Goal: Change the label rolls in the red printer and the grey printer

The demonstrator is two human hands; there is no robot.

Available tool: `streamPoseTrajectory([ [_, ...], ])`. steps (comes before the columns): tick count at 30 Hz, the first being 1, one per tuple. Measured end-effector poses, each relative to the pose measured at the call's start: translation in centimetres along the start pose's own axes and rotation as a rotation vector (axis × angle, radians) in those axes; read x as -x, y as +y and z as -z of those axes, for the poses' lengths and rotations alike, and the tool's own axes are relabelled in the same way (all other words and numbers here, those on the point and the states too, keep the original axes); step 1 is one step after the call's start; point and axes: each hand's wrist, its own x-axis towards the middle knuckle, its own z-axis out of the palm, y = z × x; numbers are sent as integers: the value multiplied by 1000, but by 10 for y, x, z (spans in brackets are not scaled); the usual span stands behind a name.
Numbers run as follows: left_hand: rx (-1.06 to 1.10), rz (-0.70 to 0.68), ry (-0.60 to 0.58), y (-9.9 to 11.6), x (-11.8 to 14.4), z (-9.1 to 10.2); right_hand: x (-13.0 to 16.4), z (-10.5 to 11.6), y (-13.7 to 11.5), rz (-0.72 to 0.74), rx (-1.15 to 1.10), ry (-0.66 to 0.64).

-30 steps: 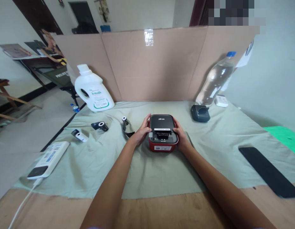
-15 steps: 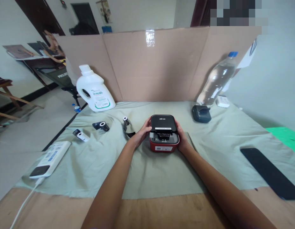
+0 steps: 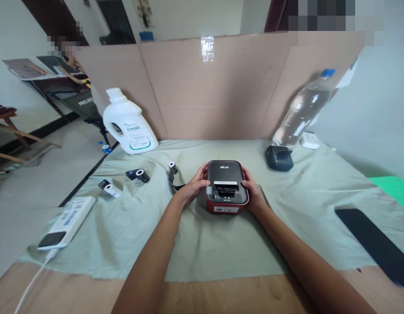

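A small red-and-black thermal printer (image 3: 225,174) stands on the green cloth in front of me, its black lid lying flat and a paper slot toward my side. My left hand (image 3: 197,185) is closed around its left side, thumb at the top edge. On the opposite side my right hand (image 3: 252,189) grips it, thumb resting on the lid's right edge. Beyond my left hand lies a small paper roll (image 3: 172,167) with a dark strip curling off it. Two more rolls, a dark-sided one (image 3: 142,175) and a white one (image 3: 112,189), lie farther left.
A white jug (image 3: 131,126) stands at the back left, a clear bottle (image 3: 302,113) at the back right. A black device (image 3: 279,158) sits before the bottle. A phone (image 3: 374,244) lies right, a power strip (image 3: 69,220) left. A cardboard screen (image 3: 218,96) closes the back.
The printer's lid, slightly raised before, is now down flat. My right thumb has come onto the lid's edge. The view has shifted slightly.
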Motion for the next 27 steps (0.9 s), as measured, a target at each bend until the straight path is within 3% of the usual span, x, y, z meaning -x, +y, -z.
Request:
streamPoseTrajectory([
  [3, -60, 2, 5, 9, 1, 0, 3, -1, 0, 29, -7, -10],
  [6, -254, 7, 71, 29, 3, 7, 4, 1, 3, 49, 1, -14],
  [8, -381, -39, 235, 47, 6, 18, 4, 2, 5, 47, -5, -6],
  [10, -547, -118, 498, 64, 12, 34, 3, 2, 5, 35, -19, 7],
  [12, -851, -151, 741, 73, 21, 55, 4, 1, 4, 22, -24, 16],
  [13, -1028, -136, 802, 75, 26, 65, 4, 1, 3, 18, -26, 14],
  [16, -1327, -25, 736, 67, 35, 90, 5, 0, 2, 24, -26, 2],
  [19, -1312, 112, 642, 54, 34, 99, 5, 0, 3, 26, -13, 4],
  [22, -1309, 207, 713, 50, 28, 93, 3, 1, 4, 35, -3, 6],
  [27, -1442, 258, 786, 65, 35, 88, 2, 1, 4, 34, 0, 4],
])
